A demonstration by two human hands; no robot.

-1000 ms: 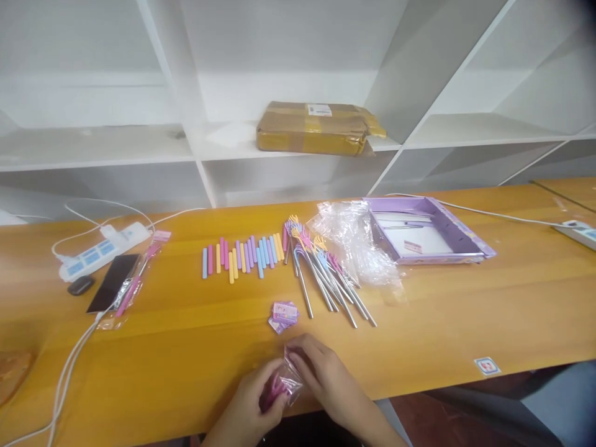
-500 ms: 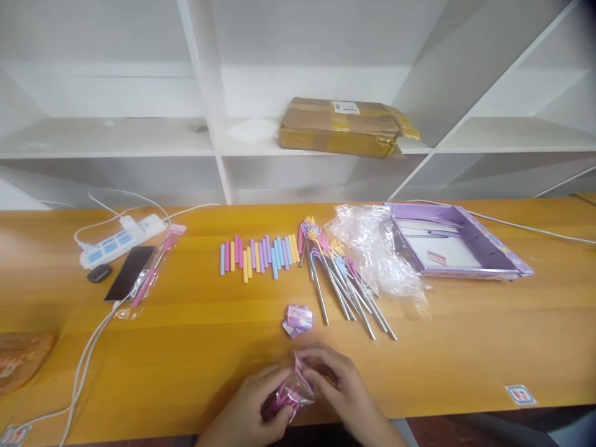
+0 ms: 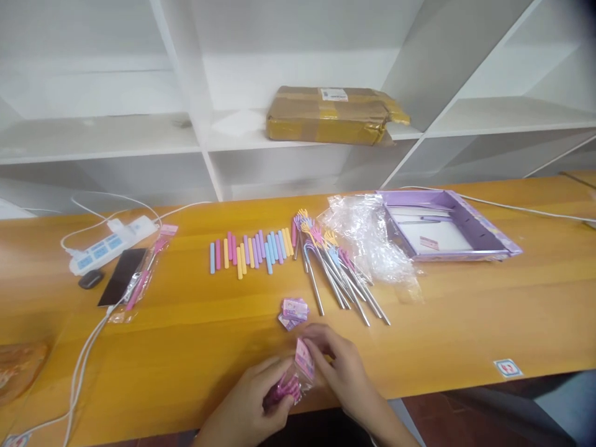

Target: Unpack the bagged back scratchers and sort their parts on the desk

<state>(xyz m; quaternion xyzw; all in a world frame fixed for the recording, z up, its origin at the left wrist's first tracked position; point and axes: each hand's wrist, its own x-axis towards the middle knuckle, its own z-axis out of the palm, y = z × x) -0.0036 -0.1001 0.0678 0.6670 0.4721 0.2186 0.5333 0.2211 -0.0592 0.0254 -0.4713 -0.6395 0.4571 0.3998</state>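
My left hand is closed round a pink hand-shaped back scratcher head inside a clear plastic bag. At the bag's upper end is a pink printed card, pinched between the thumb and fingers of my right hand. The rest of the scratcher is hidden. Just beyond my hands lies a small stack of pink and purple cards. Farther off are several metal back scratchers with coloured hand-shaped ends, and to their left a row of coloured handle sleeves.
Crumpled clear bags lie beside a purple open box. On the left are a power strip, a phone, a bagged pink back scratcher and white cables. A taped carton sits on the shelf.
The printed card at the bag's end has turned and now faces the camera more. My right hand has shifted slightly up. The whole view has tilted a little.
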